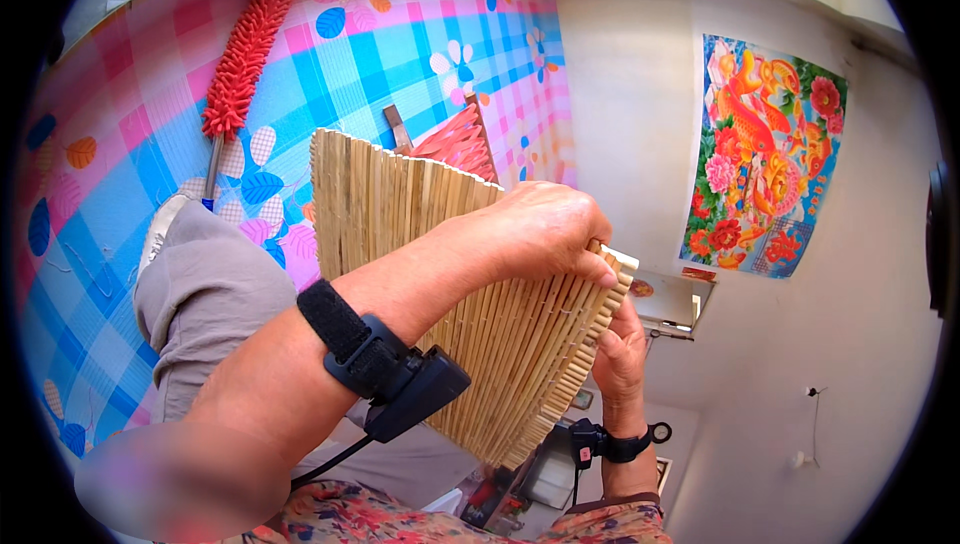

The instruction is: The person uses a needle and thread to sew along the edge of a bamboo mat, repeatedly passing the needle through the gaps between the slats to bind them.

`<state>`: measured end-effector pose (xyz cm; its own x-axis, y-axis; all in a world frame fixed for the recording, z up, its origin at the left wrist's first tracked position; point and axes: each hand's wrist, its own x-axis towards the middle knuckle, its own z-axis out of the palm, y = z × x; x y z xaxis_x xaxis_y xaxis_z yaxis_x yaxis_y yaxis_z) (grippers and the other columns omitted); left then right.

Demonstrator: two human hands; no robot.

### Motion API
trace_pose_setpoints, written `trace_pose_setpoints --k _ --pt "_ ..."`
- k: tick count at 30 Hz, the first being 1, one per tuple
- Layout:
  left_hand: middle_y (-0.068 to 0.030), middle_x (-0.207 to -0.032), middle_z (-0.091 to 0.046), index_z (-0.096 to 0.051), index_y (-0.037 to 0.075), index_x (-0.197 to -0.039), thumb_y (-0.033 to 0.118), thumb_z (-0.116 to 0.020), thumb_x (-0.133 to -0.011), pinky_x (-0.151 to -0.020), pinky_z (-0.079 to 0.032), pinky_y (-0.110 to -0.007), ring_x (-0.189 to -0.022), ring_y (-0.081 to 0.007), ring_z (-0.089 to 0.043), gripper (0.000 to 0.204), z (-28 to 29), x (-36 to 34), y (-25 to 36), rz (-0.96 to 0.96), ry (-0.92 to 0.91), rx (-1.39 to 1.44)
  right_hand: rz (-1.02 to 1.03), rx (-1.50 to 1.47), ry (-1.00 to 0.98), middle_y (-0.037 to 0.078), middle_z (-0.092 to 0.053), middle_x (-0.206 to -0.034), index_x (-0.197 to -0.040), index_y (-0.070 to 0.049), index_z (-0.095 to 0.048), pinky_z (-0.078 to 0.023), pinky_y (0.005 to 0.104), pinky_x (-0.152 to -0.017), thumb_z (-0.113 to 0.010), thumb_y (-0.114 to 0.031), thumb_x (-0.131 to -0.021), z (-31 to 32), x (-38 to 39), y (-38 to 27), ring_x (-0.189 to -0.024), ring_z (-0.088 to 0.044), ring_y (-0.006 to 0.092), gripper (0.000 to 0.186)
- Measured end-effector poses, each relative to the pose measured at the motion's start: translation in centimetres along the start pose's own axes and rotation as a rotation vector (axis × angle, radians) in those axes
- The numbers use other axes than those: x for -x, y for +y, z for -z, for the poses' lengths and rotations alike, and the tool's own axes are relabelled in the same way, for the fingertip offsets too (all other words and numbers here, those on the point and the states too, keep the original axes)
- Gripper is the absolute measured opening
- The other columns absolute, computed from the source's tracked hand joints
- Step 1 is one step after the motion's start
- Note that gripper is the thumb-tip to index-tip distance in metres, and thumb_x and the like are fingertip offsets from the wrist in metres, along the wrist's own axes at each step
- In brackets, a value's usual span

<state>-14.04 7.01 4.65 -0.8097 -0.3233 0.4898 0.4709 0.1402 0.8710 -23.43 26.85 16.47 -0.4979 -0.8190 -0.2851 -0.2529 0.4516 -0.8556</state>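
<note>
A stiff mat of pale straw-coloured stalks [510,334], laid side by side and joined, is held up at a tilt in front of me. My left hand [560,229] reaches across it, its fingers and thumb closed at the right corner of the mat. Lower on that same edge, my right hand [620,349] is closed on the mat with bent fingers, partly hidden behind it. The left forearm covers part of the stalks. Each wrist wears a black strap with a small device; the left device [400,374] overlaps the mat.
A blue and pink checked sheet [370,69] with leaf prints spreads at the left. On it lie a red fluffy duster [250,54] and a wooden frame with red strips [460,144]. My grey-trousered leg [200,284] rests nearby. A colourful fish-and-flower poster [765,154] hangs on the wall.
</note>
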Motion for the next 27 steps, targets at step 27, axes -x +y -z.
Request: trace_pose_setpoints --k 27 --pt "-0.0136 -0.075 -0.062 -0.062 0.007 -0.096 0.031 -0.076 -0.074 -0.065 -0.046 -0.039 -0.074 -0.0317 -0.061 0.036 3.2 6.0 2.1 -0.05 -0.091 -0.129 0.339 0.713 -0.356 0.007 -0.058 -0.071 -0.099 -0.005 -0.066 -0.046 0.0289 -0.054 -0.064 0.002 -0.079 -2.5 -1.1 -4.0 -0.06 -0.058 0.0176 0.021"
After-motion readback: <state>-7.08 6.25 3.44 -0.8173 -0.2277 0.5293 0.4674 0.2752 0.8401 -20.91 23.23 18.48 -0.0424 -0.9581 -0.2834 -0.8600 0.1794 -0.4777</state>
